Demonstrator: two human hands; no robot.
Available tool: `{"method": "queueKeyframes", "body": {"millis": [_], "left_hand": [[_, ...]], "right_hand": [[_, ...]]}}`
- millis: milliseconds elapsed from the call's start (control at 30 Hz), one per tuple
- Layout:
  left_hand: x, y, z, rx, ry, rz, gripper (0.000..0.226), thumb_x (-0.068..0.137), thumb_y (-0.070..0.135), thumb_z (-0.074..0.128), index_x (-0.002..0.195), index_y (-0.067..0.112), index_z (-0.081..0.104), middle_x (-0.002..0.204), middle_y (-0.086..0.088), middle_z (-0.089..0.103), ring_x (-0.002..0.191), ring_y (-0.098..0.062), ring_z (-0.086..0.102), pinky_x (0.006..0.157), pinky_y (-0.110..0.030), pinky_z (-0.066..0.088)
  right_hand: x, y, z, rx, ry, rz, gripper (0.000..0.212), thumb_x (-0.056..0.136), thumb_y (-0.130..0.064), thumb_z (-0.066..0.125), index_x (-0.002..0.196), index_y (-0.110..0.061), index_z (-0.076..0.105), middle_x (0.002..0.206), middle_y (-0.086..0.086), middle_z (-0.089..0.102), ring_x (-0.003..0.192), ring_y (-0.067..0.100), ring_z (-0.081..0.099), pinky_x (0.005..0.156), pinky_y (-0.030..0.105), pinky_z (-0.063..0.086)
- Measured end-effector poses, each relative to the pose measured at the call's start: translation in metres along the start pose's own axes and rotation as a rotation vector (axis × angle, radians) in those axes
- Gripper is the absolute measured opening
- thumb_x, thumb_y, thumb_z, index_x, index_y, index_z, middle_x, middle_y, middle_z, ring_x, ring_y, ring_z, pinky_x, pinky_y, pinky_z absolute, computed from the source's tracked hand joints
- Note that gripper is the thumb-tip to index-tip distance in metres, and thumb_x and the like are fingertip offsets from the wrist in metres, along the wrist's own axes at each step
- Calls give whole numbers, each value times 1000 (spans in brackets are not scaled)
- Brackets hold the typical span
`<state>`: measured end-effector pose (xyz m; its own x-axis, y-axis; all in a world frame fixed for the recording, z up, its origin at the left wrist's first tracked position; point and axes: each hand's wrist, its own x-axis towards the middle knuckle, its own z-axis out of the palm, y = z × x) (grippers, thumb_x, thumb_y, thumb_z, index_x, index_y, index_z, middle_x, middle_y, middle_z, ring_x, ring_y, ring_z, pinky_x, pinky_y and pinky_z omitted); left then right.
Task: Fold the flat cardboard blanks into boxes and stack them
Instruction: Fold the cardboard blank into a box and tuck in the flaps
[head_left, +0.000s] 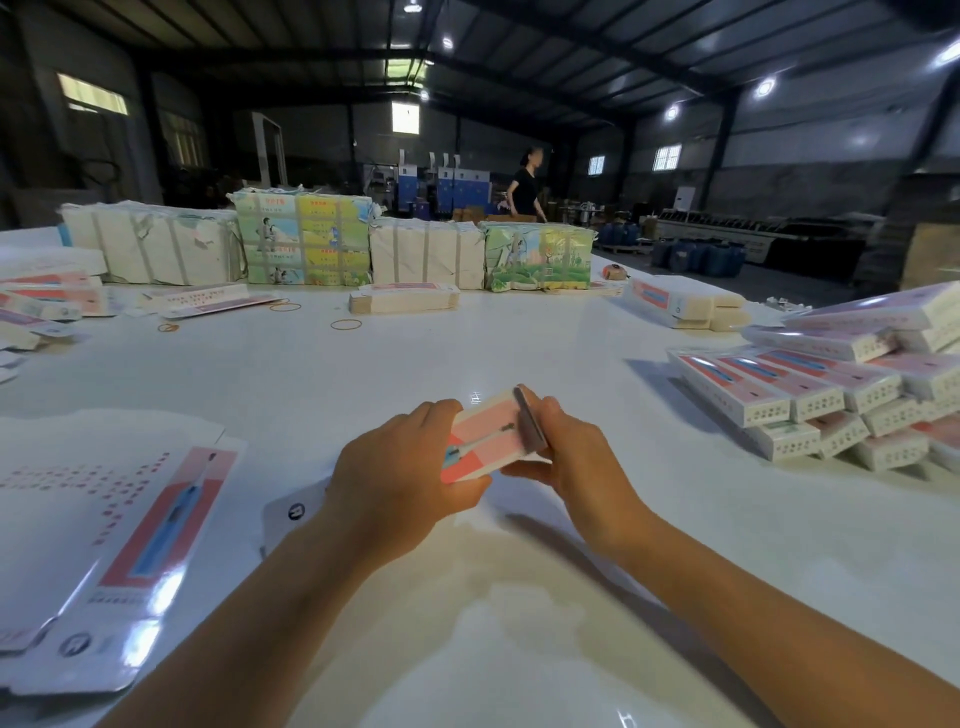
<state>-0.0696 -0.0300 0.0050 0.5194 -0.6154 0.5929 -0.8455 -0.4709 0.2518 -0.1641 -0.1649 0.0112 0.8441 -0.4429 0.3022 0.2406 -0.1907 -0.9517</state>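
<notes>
Box (485, 439) end hidden by right hand (576, 457)

Both bare forearms are extended forward from the lower edge of the view and are angled inward, so that the hands are brought close together at the centre, raised above the surface. The left hand (400, 480) is seen from the back, with its fingers curled over the near end of a partly folded box (485, 441) and its thumb tucked beneath. The right hand (574, 460) is also turned with its back upward; its fingers are bent round the far right end of the box, where an upright flap is pinched. The wrists are held nearly straight.
</notes>
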Motion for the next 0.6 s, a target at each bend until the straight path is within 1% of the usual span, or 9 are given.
{"method": "queueKeyframes", "body": {"millis": [33,67,133,200,300,433,533,600], "left_hand": [[1,-1,0,17,0,8,57,80,51,63,127,23,47,105,6,60,89,-16,56,70,-25,43],[2,-1,0,39,0,18,57,81,52,61,128,24,45,107,7,59,90,-15,55,70,-25,42],[4,0,2,73,-5,37,60,82,55,58,131,25,42,110,7,57,94,-15,54,72,-25,42],[6,1,4,75,-11,50,61,83,56,56,133,25,39,113,8,56,98,-15,54,76,-27,46],[8,-1,6,66,-8,54,60,83,56,55,133,26,38,116,9,55,99,-14,53,77,-27,47],[9,-3,8,60,3,60,61,83,55,56,134,27,38,117,10,56,99,-13,53,75,-25,44],[9,-5,8,32,4,57,60,83,54,57,133,27,39,117,10,55,99,-12,53,74,-24,42],[9,-6,9,11,6,55,58,82,53,58,131,27,41,115,11,56,97,-12,53,73,-24,42]], "right_hand": [[4,2,-2,85,3,32,38,90,-46,46,94,-18,70,93,6,72,93,19,67,82,33,57],[7,4,-4,104,2,33,34,94,-38,47,95,-15,71,94,8,72,94,21,67,82,32,57],[9,8,-4,76,15,1,30,100,-26,45,98,-11,72,95,11,72,94,23,68,82,31,56],[10,11,-6,64,56,-32,32,100,-21,44,93,-19,75,94,7,74,93,22,69,80,27,56],[11,8,-8,109,67,-26,44,102,-18,40,83,-28,78,91,3,75,90,19,71,75,23,55],[10,6,-6,73,51,-50,51,102,-11,37,81,-36,76,91,-3,75,90,16,71,73,21,55],[8,4,-5,39,48,-99,53,101,-6,35,80,-36,72,84,-9,74,86,10,70,69,17,54],[8,5,-5,-17,64,-129,52,101,-6,35,81,-40,68,81,-15,73,85,6,70,69,15,53]]}}
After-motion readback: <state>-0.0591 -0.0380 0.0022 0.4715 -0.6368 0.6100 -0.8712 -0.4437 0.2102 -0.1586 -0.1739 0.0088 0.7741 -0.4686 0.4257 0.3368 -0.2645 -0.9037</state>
